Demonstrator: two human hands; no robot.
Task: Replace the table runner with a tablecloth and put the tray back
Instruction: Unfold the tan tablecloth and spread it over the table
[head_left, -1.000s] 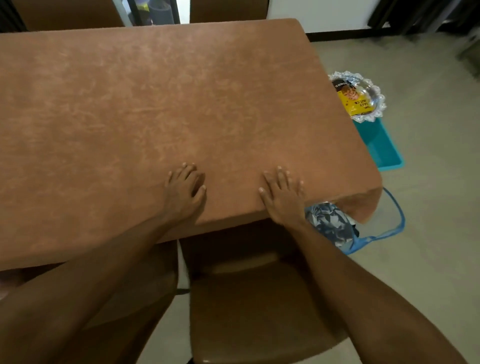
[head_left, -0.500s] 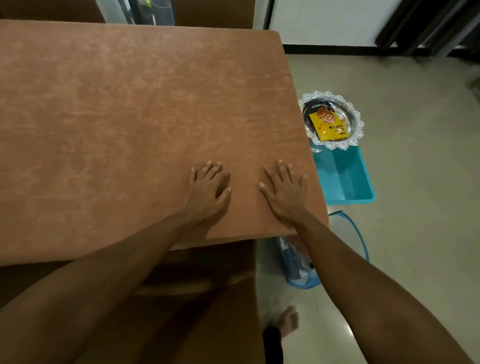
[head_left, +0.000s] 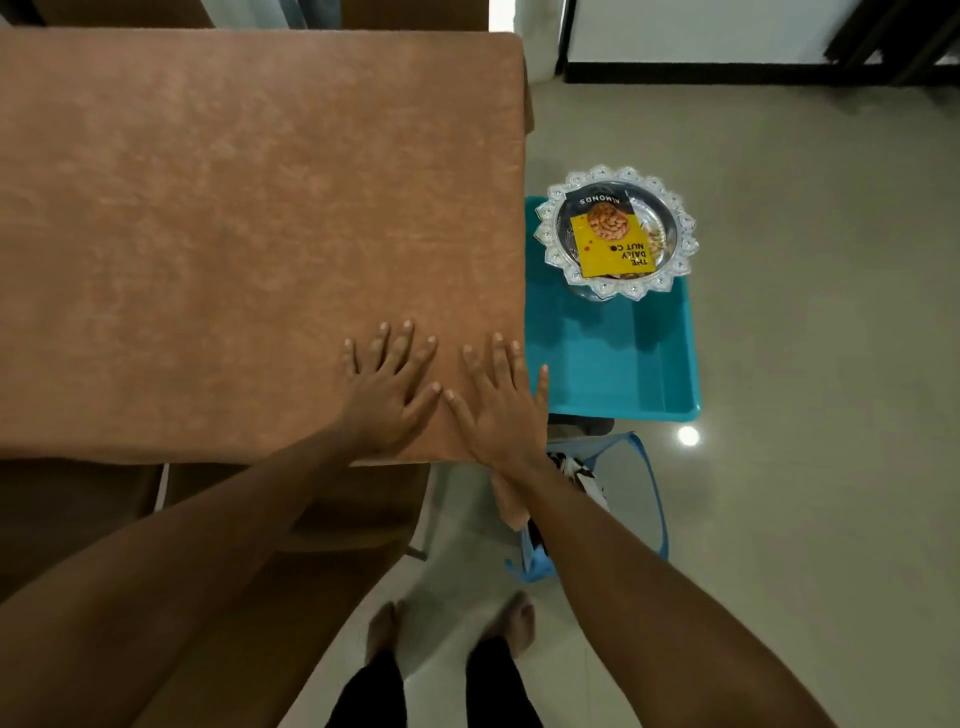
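Brown tablecloth: spread flat over the table, with its right edge running straight away from the person.
Left hand: flat on the cloth by the near right corner, fingers spread, holding nothing.
Right hand: flat just beside it, little finger past the cloth's right edge, holding nothing.
Silver tray: off the table on a teal tub on the floor, right of and beyond the hands, with an almond packet in it.
Nearer hand: the right, by my judgement; the reach goes rightward and down.
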